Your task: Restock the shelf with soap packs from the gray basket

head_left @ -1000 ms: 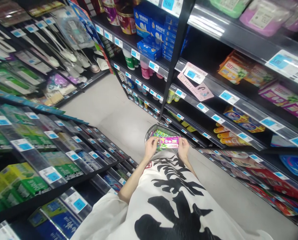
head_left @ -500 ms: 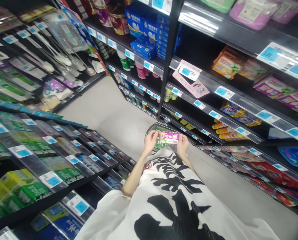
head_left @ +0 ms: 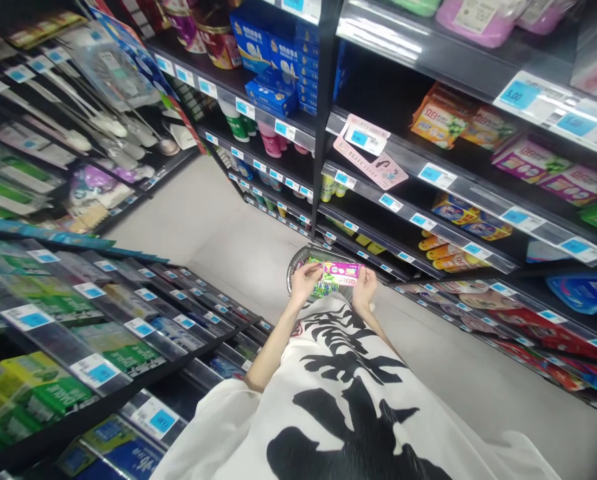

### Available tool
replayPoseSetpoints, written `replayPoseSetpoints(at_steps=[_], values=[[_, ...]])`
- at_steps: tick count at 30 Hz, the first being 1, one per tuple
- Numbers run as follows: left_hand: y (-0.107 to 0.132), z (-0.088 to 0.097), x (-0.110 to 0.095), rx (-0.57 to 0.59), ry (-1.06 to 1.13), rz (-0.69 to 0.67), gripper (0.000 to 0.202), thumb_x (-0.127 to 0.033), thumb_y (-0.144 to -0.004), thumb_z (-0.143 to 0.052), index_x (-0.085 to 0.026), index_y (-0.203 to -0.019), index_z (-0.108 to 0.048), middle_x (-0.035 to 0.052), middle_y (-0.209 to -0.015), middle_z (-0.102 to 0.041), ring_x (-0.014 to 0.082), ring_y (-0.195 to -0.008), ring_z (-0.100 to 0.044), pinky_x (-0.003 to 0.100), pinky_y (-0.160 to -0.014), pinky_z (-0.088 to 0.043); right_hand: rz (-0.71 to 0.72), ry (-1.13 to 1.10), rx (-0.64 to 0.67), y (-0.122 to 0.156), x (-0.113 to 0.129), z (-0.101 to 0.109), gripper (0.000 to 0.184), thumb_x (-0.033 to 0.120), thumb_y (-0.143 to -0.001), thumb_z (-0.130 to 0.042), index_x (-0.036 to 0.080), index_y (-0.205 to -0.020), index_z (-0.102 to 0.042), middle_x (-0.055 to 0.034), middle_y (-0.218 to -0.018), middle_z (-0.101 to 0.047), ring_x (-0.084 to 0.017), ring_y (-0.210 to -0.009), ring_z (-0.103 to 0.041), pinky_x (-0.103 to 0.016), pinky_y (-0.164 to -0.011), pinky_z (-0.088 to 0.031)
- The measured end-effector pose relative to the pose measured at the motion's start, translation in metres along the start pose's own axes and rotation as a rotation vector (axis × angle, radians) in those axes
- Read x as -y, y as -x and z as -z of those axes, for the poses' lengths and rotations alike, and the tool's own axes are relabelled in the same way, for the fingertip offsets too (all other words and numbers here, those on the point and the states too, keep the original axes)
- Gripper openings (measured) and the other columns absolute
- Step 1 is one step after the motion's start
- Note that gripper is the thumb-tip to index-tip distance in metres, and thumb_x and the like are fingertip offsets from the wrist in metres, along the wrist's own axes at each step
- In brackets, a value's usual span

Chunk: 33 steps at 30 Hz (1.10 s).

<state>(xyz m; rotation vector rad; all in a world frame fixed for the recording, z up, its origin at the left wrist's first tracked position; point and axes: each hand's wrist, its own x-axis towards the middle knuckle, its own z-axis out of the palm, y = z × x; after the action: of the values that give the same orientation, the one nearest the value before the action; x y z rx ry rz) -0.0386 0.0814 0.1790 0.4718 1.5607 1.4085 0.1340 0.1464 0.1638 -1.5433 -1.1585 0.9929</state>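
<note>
Both of my hands hold a small pink and green packet (head_left: 341, 272) in front of my white shirt with black print. My left hand (head_left: 305, 280) grips its left end and my right hand (head_left: 365, 288) grips its right end, fingers closed on it. Just beyond the packet, on the pale floor, stands a dark round basket (head_left: 298, 258) with more green and pink packets (head_left: 325, 288) inside it.
I stand in a narrow shop aisle. Black shelves with blue price tags line both sides: green boxes (head_left: 38, 387) at the left, snack packets (head_left: 441, 123) and blue boxes (head_left: 273, 60) at the right. Pale floor (head_left: 203, 227) runs ahead between them.
The packet has risen slightly in my hands and the view has drifted, shelves sliding left and up. My grip is unchanged.
</note>
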Motion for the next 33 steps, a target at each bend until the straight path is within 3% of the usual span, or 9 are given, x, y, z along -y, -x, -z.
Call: replayPoseSetpoints(at_steps=[3, 9, 14, 18, 22, 27, 30, 33], values=[[0.002, -0.003, -0.004, -0.006, 0.056, -0.029, 0.044, -0.040, -0.071, -0.085, -0.013, -0.105, -0.075, 0.0114, -0.097, -0.077, 0.0203, -0.087, -0.072, 0.032, -0.083, -0.059, -0.041, -0.066, -0.011, 0.001, 0.001, -0.002, 0.047, 0.064, -0.090, -0.054, 0.017, -0.093, -0.062, -0.0074, -0.088, -0.071, -0.020, -0.079, -0.066, -0.032, -0.076, -0.053], [0.003, -0.004, -0.005, -0.057, 0.083, -0.010, 0.046, -0.038, -0.065, -0.088, -0.012, -0.101, -0.074, 0.0107, -0.093, -0.076, 0.0186, -0.081, -0.070, 0.030, -0.077, -0.057, -0.035, -0.082, -0.031, 0.003, 0.005, -0.003, 0.046, 0.063, -0.090, -0.055, 0.017, -0.095, -0.061, -0.0068, -0.089, -0.070, -0.020, -0.080, -0.066, -0.032, -0.075, -0.053], [0.000, -0.007, -0.005, -0.071, 0.092, -0.010, 0.039, -0.038, -0.071, -0.080, -0.013, -0.101, -0.071, 0.0094, -0.093, -0.073, 0.0183, -0.080, -0.069, 0.028, -0.071, -0.055, -0.051, -0.106, -0.047, 0.002, 0.004, -0.004, 0.047, 0.063, -0.090, -0.056, 0.017, -0.095, -0.062, -0.0058, -0.086, -0.070, -0.020, -0.079, -0.065, -0.032, -0.074, -0.053], [-0.004, -0.006, -0.008, -0.106, -0.053, -0.094, 0.021, -0.024, -0.075, -0.074, -0.016, -0.094, -0.071, 0.0055, -0.087, -0.072, 0.0176, -0.082, -0.068, 0.028, -0.077, -0.054, -0.075, -0.116, -0.092, 0.002, -0.004, -0.006, 0.048, 0.064, -0.087, -0.057, 0.017, -0.093, -0.063, -0.0050, -0.086, -0.068, -0.019, -0.079, -0.063, -0.034, -0.077, -0.053], [-0.009, 0.000, -0.019, -0.107, -0.301, -0.210, 0.016, -0.020, -0.080, -0.068, -0.019, -0.096, -0.073, 0.0036, -0.088, -0.073, 0.0175, -0.083, -0.067, 0.028, -0.081, -0.052, -0.089, -0.137, -0.063, 0.002, -0.005, -0.006, 0.048, 0.065, -0.086, -0.057, 0.018, -0.094, -0.061, -0.0042, -0.087, -0.068, -0.019, -0.082, -0.064, -0.033, -0.078, -0.053], [-0.012, 0.003, -0.066, 0.081, -0.366, -0.305, 0.018, -0.022, -0.084, -0.065, -0.018, -0.098, -0.074, 0.0046, -0.089, -0.074, 0.0175, -0.079, -0.067, 0.027, -0.074, -0.051, -0.190, -0.307, 0.193, 0.002, 0.014, 0.007, 0.047, 0.065, -0.086, -0.058, 0.023, -0.108, -0.057, -0.0022, -0.099, -0.068, -0.019, -0.086, -0.067, -0.031, -0.073, -0.056], [-0.009, -0.003, -0.106, 0.247, -0.477, -0.400, 0.018, -0.023, -0.084, -0.066, -0.018, -0.098, -0.077, 0.0051, -0.087, -0.076, 0.0189, -0.079, -0.069, 0.027, -0.074, -0.052, -0.204, -0.350, 0.488, -0.003, 0.033, 0.018, 0.056, 0.070, -0.083, -0.062, 0.024, -0.116, -0.061, -0.0057, -0.109, -0.070, -0.023, -0.091, -0.070, -0.032, -0.071, -0.057], [-0.006, -0.018, -0.139, 0.483, -0.564, -0.471, 0.018, -0.021, -0.083, -0.067, -0.019, -0.095, -0.080, 0.0046, -0.087, -0.077, 0.0202, -0.080, -0.070, 0.028, -0.080, -0.054, -0.163, -0.207, 0.793, -0.009, 0.054, 0.026, 0.055, 0.061, -0.067, -0.083, 0.020, -0.102, -0.071, -0.0064, -0.100, -0.074, -0.024, -0.083, -0.069, -0.032, -0.068, -0.056]])
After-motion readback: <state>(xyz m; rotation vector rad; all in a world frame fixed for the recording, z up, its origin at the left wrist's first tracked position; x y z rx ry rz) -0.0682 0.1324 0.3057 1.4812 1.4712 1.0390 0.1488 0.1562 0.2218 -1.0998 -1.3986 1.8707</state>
